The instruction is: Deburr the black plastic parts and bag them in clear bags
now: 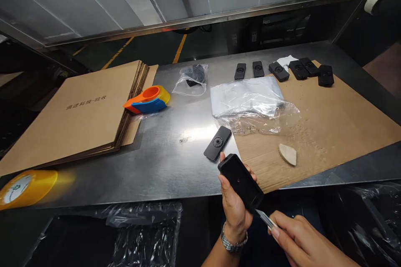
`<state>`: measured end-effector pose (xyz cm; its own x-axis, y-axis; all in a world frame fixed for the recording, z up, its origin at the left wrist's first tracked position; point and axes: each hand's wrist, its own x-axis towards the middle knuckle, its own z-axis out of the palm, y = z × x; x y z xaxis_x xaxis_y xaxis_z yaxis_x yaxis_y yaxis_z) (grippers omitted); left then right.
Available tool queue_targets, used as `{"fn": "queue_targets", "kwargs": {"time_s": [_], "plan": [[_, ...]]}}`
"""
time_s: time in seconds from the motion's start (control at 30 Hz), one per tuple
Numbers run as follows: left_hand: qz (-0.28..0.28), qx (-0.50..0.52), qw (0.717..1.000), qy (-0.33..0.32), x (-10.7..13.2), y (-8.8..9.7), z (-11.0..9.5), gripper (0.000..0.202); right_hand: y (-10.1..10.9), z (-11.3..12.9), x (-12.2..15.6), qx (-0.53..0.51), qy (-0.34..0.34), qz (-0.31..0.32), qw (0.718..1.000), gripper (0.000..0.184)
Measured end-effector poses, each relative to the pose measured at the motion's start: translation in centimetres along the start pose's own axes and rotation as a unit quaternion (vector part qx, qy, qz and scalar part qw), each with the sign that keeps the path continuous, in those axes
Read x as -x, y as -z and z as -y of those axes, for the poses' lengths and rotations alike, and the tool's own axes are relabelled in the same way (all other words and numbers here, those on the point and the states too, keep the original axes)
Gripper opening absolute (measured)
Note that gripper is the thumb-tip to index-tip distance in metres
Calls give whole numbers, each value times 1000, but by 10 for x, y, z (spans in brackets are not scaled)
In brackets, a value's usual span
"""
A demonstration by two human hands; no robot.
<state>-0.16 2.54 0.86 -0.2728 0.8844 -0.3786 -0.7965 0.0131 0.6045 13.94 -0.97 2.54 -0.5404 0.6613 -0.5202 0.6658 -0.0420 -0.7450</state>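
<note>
Lower centre of frame: our left hand is wrapped round a black casing, held clear of the steel bench w/ thumb on its left edge & fingers closed behind; our right hand, bottom right, pinches a thin blade betw. thumb & forefinger, tip touching the casing's lower end. Risk as we judge it: tip sits just beside the left palm, so a slip off smooth plastic could nick the hand or score the shell. Flat black cover lies on the bench just above, beside the cardboard sheet
</note>
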Motion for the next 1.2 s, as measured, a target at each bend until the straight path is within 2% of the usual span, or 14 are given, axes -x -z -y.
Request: {"fn": "queue_targets", "kwargs": {"time_s": [0.17, 0.3, 0.5, 0.57, 0.63, 0.7, 0.77, 0.87, 0.93, 1.03, 1.2], "plan": [[-9, -2, 1000, -10, 0, 1, 1, 49, -2, 2, 0, 13, 3, 3, 1000, 32], [-18, -2, 1000, -19, 1, 2, 2, 50, -2, 8, 2, 4, -13, -31, 999, 30], [-9, 6, 1000, -24, 1, 3, 4, 48, 4, 16, 0, 11, 0, -4, 1000, 31], [-18, 12, 999, -32, 0, 3, 4, 48, 3, 14, 0, 12, 18, -21, 1000, 31], [-35, 25, 998, -41, -1, 2, 3, 50, 0, 10, 0, 37, 73, -77, 994, 31], [-54, 44, 996, -47, -2, 2, 2, 49, -5, 5, 0, 102, 153, -180, 966, 29], [-74, 62, 994, -56, -2, 1, 1, 47, -10, 2, 0, 203, 222, -270, 915, 32], [-99, 76, 989, -82, -2, 1, 1, 43, -14, 2, -2, 349, 269, -322, 838, 36], [-103, 81, 986, -105, -1, 0, 0, 42, -14, 4, -4, 407, 279, -335, 803, 38], [-92, 83, 982, -141, 0, 0, 0, 41, -12, 7, -5, 443, 277, -338, 783, 41], [-94, 76, 978, -169, 2, -2, 0, 42, -15, 7, -5, 445, 273, -338, 783, 44]]}}
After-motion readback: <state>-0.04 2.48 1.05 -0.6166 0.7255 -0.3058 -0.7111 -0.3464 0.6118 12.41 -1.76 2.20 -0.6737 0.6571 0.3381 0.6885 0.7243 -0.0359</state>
